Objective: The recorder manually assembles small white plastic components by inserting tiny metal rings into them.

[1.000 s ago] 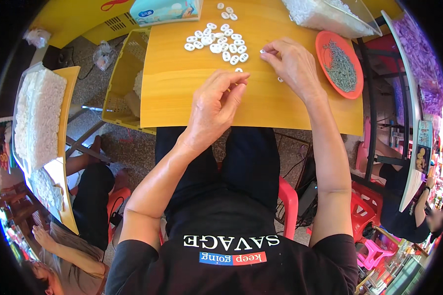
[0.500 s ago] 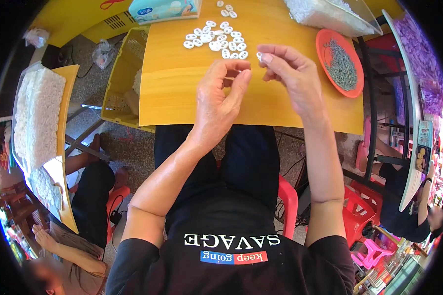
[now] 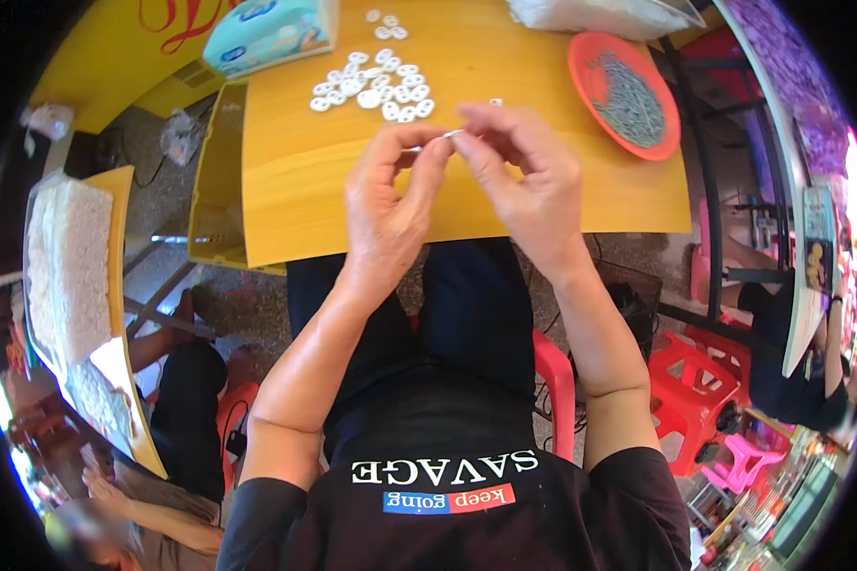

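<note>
A small white piece [image 3: 454, 134] sits between my left hand [image 3: 387, 190] and right hand [image 3: 535, 186].
I pinch it straight ahead at twelve o'clock, above the yellow table [image 3: 300, 195], each thumb and forefinger closed on it. From there, white ovals [image 3: 371, 97] cluster at ten o'clock, and a red dish [image 3: 583, 81] of grey metal pins [image 3: 630, 105] lies between two and three.

We look down from someone's head, through the left one of two wide cameras worn side by side. Nearest us is the shirt [image 3: 543, 514]. Farther out we see the left hand [image 3: 388, 195], the right hand [image 3: 538, 181] and the table [image 3: 305, 190]. We also catch a bag [image 3: 71, 262] at the left and purple bags [image 3: 795, 100] at the right, where straight edges bend.
</note>
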A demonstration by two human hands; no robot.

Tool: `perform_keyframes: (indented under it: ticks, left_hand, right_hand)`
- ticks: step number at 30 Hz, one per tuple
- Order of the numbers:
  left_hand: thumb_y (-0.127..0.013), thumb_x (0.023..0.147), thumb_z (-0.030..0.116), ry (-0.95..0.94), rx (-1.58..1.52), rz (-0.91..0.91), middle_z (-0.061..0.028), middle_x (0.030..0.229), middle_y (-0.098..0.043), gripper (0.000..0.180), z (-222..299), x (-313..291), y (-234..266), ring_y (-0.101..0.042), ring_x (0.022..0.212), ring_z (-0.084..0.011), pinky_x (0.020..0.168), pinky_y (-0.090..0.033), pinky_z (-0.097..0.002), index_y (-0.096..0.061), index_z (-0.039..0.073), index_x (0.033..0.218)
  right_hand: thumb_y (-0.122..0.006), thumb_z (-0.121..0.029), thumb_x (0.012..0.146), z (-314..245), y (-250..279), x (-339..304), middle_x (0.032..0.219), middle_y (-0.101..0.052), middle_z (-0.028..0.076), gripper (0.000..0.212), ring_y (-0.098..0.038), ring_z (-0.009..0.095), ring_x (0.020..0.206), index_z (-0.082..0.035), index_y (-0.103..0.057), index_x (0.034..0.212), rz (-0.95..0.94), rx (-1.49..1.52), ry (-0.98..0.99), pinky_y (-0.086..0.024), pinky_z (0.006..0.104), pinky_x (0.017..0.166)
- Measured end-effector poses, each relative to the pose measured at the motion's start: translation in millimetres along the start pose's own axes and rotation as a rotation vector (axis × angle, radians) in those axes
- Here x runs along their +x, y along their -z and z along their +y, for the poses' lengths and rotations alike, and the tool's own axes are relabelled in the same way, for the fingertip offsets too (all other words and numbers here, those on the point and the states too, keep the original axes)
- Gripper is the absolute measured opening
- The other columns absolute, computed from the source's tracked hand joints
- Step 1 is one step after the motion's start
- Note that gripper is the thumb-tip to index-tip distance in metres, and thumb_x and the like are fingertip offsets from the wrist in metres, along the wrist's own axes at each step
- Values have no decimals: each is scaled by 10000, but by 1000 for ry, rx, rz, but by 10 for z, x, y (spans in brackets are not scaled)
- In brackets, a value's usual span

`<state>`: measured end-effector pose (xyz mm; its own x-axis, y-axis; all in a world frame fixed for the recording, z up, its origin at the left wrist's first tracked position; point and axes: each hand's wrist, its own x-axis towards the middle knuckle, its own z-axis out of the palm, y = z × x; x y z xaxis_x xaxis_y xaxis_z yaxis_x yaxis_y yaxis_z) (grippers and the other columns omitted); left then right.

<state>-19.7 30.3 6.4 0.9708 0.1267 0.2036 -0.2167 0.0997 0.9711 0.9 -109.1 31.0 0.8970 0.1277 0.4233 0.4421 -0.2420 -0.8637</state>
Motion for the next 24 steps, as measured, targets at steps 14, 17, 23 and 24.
perform_keyframes:
  ticks: [14, 17, 23, 24]
  left_hand:
    - [-605, 946, 129, 161, -389, -82, -35, 900, -618, 166, -43, 8, -30, -568, 813, -102, 769, -466, -240, -593, -2, 1047]
    - [-600, 949, 132, 149, -339, -82, -35, 900, -614, 162, -66, 15, -30, -562, 810, -101, 770, -462, -238, -584, 0, 1041]
    - [-588, 950, 96, 210, -326, -143, -34, 908, -599, 135, -82, -8, -22, -573, 832, -110, 790, -466, -244, -569, -1, 1041]
    - [-589, 947, 88, 204, -344, -167, -37, 918, -594, 131, -84, -9, -17, -577, 835, -113, 790, -470, -245, -571, -4, 1039]
  right_hand:
    - [-673, -15, 860, 69, -61, -157, 839, -655, 84, 91, -669, 136, 773, 44, -624, 909, 76, 303, -213, -544, 253, 674]
    - [-670, -17, 865, 86, -20, -127, 837, -661, 93, 100, -667, 133, 776, 50, -610, 910, 45, 214, -150, -540, 252, 684]
    - [-651, -104, 906, 104, 123, -138, 805, -651, 49, 128, -586, 74, 669, 19, -618, 922, -93, 495, -475, -473, 210, 586]
    - [-651, -104, 906, 106, 145, -140, 805, -651, 49, 128, -586, 74, 669, 19, -618, 922, -93, 495, -476, -473, 210, 586]
